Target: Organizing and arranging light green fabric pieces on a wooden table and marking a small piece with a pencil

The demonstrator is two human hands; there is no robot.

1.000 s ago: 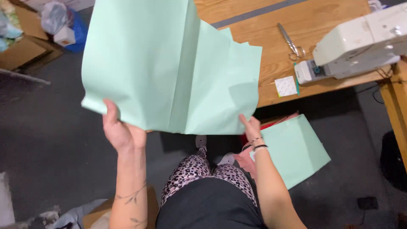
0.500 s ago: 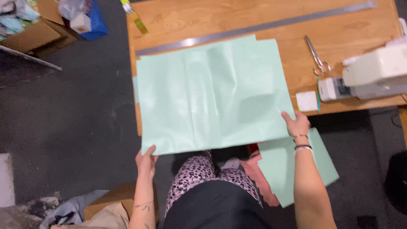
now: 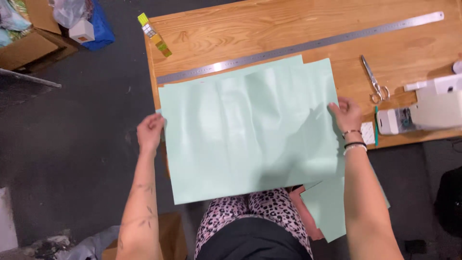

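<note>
Big warm-toned wooden table, grain showing, and across it lies the large pale mint-green sheet, smooth with soft ripples, its near edge hanging off over patterned leggings. Left hand pinches the sheet's left edge, right hand grips the right edge, fingers curled. Along the sheet's far edge runs a long steel ruler, flat and shiny. Right: an off-white sewing machine, then slim metal scissors.
</note>
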